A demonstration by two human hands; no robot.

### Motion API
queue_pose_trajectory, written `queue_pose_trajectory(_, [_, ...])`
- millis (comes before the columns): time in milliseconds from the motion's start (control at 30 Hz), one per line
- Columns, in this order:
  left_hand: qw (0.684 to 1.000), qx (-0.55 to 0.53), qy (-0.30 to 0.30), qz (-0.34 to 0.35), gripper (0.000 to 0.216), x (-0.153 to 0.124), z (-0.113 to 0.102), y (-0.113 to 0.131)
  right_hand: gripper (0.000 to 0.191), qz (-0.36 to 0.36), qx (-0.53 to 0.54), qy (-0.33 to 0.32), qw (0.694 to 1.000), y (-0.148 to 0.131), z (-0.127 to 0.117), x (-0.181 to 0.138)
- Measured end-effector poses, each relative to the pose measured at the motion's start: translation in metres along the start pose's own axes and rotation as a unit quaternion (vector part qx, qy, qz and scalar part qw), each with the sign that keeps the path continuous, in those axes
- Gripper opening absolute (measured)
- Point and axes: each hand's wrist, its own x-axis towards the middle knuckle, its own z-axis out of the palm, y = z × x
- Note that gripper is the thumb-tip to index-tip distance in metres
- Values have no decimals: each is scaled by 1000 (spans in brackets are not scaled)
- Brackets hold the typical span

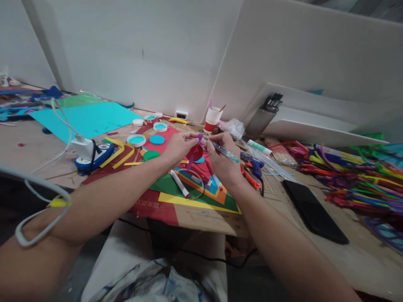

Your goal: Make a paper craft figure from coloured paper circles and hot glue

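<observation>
My left hand point(179, 147) is closed, its thumb and index finger pinching a purple strip point(190, 162). A dark red round piece point(195, 152) hangs just below those fingertips; how it joins the strip is hard to make out. My right hand point(225, 157) grips a pen point(226, 152) with a clear, patterned barrel, its tip end pointing toward the strip. Both hands meet above layered coloured paper sheets point(201, 204). Beneath them lie a white marker with a red end point(180, 183), a blue disc point(157, 139) and a green disc point(151, 155).
A glue gun point(252, 163) and a black phone point(315, 211) lie right, beside piled coloured pipe cleaners point(362, 176). At the back stand paper cups point(213, 119) and a yellow cutter point(181, 121). A power strip point(94, 157) with white cable sits left, near a cyan sheet point(85, 119).
</observation>
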Motion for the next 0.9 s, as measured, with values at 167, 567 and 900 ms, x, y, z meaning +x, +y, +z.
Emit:
queue_pose_trajectory(167, [1000,8,2,3,20,1,0,0,8,1,-10,-3,1000,-3,-1,0])
queue_pose_trajectory(567, [983,-164,56,-66,7,16,-9,-2,14,9,36,10,999,12,-4,5])
queue_pose_trajectory(900, [955,-226,125,-145,12,27,-22,-4,24,-14,-62,-114,991,25,-19,12])
